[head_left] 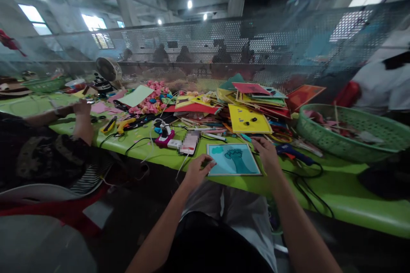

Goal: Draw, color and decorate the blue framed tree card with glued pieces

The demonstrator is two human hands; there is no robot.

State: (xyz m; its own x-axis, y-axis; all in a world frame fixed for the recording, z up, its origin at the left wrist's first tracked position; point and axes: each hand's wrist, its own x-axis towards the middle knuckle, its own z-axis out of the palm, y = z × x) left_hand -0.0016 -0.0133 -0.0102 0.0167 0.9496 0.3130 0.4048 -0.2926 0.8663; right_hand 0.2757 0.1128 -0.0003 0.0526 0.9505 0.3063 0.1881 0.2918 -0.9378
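A light-blue picture card [221, 166] with a darker teal tree-like or fist-like shape and a teal cloud lies flat at the table's front edge. At its left edge is my left hand [197, 172], fingers loosely curled and apart, the thumb over the card's border. My right hand [267, 153] is above the card's upper right corner, fingertips closed on a small teal piece [246, 137]; its exact kind cannot be made out. Right beside that hand rests a dark blue glue gun [294, 153] with its cable.
A phone [190, 143] and power strip [166, 140] lie left of the card. Behind are stacked coloured cards [251, 119] and pink paper pieces [153, 98]. A green basket [346, 145] stands right. Another person's arm [83, 121] rests on the table at left.
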